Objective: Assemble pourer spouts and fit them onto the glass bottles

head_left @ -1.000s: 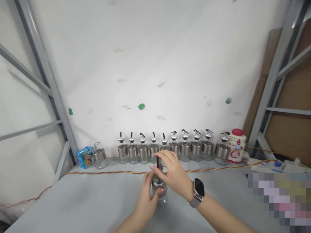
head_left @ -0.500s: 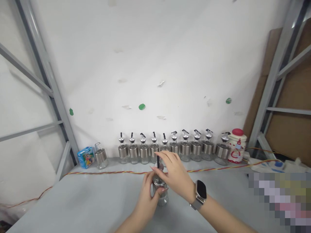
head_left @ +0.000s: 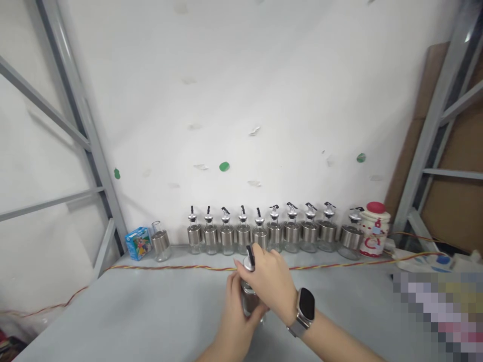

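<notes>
In the middle of the table, a glass oil bottle (head_left: 249,297) with a steel sleeve stands between my hands. My left hand (head_left: 236,317) is wrapped around its body, thumb on the near side. Over its neck, my right hand (head_left: 273,281) grips the silver pourer (head_left: 248,262), whose black flip lever (head_left: 250,255) pokes up beside the fingers. A watch (head_left: 305,306) sits on my right wrist. Both hands hide much of the bottle. Behind them stands a row of similar bottles (head_left: 227,234) fitted with pourers.
A bottle without a pourer (head_left: 160,242) and a blue box (head_left: 138,244) stand at the back left. A white jar with a red lid (head_left: 375,231) is at the back right. A twisted red-yellow wire (head_left: 169,267) crosses the table (head_left: 158,311) near power strips (head_left: 418,262).
My right hand has come down from above the bottle's lever and closed around the pourer. The lever has tilted. My view has shifted slightly left.
</notes>
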Motion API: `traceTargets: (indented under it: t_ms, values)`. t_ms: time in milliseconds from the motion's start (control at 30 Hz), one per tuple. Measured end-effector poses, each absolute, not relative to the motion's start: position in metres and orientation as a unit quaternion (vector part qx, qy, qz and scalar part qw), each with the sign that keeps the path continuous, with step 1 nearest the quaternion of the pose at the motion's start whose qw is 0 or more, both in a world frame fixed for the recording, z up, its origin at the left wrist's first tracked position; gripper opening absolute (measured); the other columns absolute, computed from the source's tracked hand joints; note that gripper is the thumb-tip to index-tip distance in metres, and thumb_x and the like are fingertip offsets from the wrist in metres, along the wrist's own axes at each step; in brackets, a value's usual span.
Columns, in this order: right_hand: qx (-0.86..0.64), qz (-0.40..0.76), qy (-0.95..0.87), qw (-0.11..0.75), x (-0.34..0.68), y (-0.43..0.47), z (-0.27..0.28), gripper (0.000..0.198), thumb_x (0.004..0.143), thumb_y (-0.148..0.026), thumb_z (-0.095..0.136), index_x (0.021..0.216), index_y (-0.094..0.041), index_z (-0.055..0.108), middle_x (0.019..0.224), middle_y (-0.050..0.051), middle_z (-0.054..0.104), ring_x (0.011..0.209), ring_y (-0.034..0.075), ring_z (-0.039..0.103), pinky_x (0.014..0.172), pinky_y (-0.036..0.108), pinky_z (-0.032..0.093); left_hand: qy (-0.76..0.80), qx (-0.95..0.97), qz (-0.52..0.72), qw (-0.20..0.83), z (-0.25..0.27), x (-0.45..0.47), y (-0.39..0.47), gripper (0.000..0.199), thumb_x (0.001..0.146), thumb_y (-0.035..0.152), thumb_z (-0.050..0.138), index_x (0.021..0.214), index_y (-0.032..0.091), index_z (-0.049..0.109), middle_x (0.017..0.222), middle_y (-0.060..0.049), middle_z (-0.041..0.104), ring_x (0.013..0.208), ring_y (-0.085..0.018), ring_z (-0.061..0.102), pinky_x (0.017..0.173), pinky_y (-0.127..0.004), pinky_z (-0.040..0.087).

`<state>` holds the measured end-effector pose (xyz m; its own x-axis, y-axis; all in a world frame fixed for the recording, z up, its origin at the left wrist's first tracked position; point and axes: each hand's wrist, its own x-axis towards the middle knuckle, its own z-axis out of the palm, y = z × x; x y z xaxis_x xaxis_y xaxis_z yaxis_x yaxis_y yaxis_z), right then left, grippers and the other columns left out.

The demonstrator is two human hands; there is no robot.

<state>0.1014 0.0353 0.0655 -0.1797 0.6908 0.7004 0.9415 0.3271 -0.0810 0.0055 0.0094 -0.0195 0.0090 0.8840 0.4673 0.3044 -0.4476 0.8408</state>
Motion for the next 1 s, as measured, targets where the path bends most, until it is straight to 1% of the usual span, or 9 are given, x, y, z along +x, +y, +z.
traceTargets:
  t_ms: [67, 167, 333, 533, 667, 733, 833, 900, 1000]
  values:
    - [-0.551, -0.196, -0.741, 0.329, 0.101, 0.035, 0.065, 0.023, 0.076, -0.040, 0.051, 0.065, -0.019, 0.047, 0.050, 0.000, 0.057, 0.052, 0.018, 0.056, 0.057, 0.029, 0.028, 0.447, 0.649, 0.531, 0.311, -0.021, 0.007, 0.008, 0.059, 0.072, 0.027, 0.058, 0.123, 0.017, 0.029, 0.104, -0.010, 0.053, 0.085, -0.020, 0.053, 0.076, -0.033, 0.041]
    - [-0.547, -0.201, -0.743, 0.329, 0.101, 0.033, 0.064, 0.023, 0.077, -0.039, 0.048, 0.065, -0.019, 0.048, 0.049, 0.001, 0.057, 0.051, 0.018, 0.056, 0.058, 0.030, 0.028, 0.447, 0.637, 0.521, 0.350, -0.022, 0.009, 0.006, 0.058, 0.076, 0.027, 0.054, 0.124, 0.017, 0.025, 0.094, -0.007, 0.055, 0.071, -0.015, 0.051, 0.069, -0.030, 0.042]
    - [-0.535, -0.214, -0.752, 0.321, 0.104, 0.032, 0.066, 0.027, 0.078, -0.040, 0.046, 0.065, -0.017, 0.051, 0.056, 0.004, 0.059, 0.056, 0.020, 0.057, 0.061, 0.033, 0.028, 0.443, 0.618, 0.527, 0.380, -0.020, 0.012, 0.007, 0.066, 0.075, 0.028, 0.056, 0.127, 0.018, 0.017, 0.084, -0.003, 0.056, 0.065, -0.014, 0.050, 0.064, -0.028, 0.042]
    - [-0.533, -0.211, -0.757, 0.314, 0.104, 0.032, 0.068, 0.027, 0.079, -0.035, 0.044, 0.062, -0.017, 0.054, 0.058, 0.006, 0.060, 0.058, 0.021, 0.057, 0.064, 0.035, 0.028, 0.431, 0.605, 0.544, 0.391, -0.020, 0.015, 0.007, 0.065, 0.074, 0.026, 0.057, 0.126, 0.019, 0.018, 0.084, -0.003, 0.055, 0.063, -0.013, 0.050, 0.063, -0.027, 0.042]
    - [-0.529, -0.195, -0.764, 0.313, 0.103, 0.032, 0.068, 0.029, 0.079, -0.032, 0.042, 0.058, -0.017, 0.055, 0.055, 0.006, 0.061, 0.054, 0.019, 0.056, 0.063, 0.035, 0.029, 0.429, 0.597, 0.534, 0.416, -0.026, 0.016, 0.010, 0.078, 0.067, 0.023, 0.064, 0.126, 0.019, 0.013, 0.077, 0.001, 0.056, 0.059, -0.012, 0.050, 0.057, -0.025, 0.041]
    - [-0.524, -0.190, -0.769, 0.314, 0.104, 0.031, 0.069, 0.030, 0.079, -0.031, 0.041, 0.057, -0.016, 0.056, 0.054, 0.006, 0.062, 0.052, 0.019, 0.056, 0.063, 0.034, 0.029, 0.425, 0.594, 0.534, 0.426, -0.028, 0.016, 0.013, 0.079, 0.064, 0.020, 0.065, 0.125, 0.019, 0.016, 0.078, 0.000, 0.058, 0.062, -0.013, 0.052, 0.058, -0.025, 0.041]
    - [-0.512, -0.155, -0.781, 0.322, 0.109, 0.032, 0.072, 0.029, 0.077, -0.029, 0.043, 0.054, -0.016, 0.055, 0.052, 0.006, 0.061, 0.051, 0.017, 0.053, 0.062, 0.032, 0.030, 0.402, 0.600, 0.537, 0.436, -0.023, 0.013, 0.013, 0.067, 0.061, 0.016, 0.066, 0.118, 0.019, 0.031, 0.089, -0.003, 0.059, 0.076, -0.016, 0.055, 0.066, -0.026, 0.042]
    - [-0.507, -0.087, -0.790, 0.335, 0.115, 0.035, 0.076, 0.029, 0.076, -0.028, 0.044, 0.050, -0.017, 0.051, 0.046, 0.002, 0.055, 0.046, 0.014, 0.047, 0.054, 0.028, 0.028, 0.383, 0.611, 0.507, 0.472, -0.013, 0.007, 0.012, 0.059, 0.055, 0.014, 0.068, 0.108, 0.018, 0.042, 0.086, -0.002, 0.060, 0.074, -0.015, 0.054, 0.065, -0.025, 0.041]
    - [-0.486, 0.079, -0.791, 0.364, 0.125, 0.043, 0.086, 0.033, 0.076, -0.029, 0.045, 0.045, -0.019, 0.040, 0.041, -0.005, 0.036, 0.040, 0.009, 0.032, 0.044, 0.025, 0.020, 0.344, 0.594, 0.426, 0.589, 0.007, -0.004, 0.008, 0.049, 0.048, 0.014, 0.071, 0.092, 0.016, 0.050, 0.071, 0.000, 0.059, 0.062, -0.013, 0.054, 0.056, -0.024, 0.039]
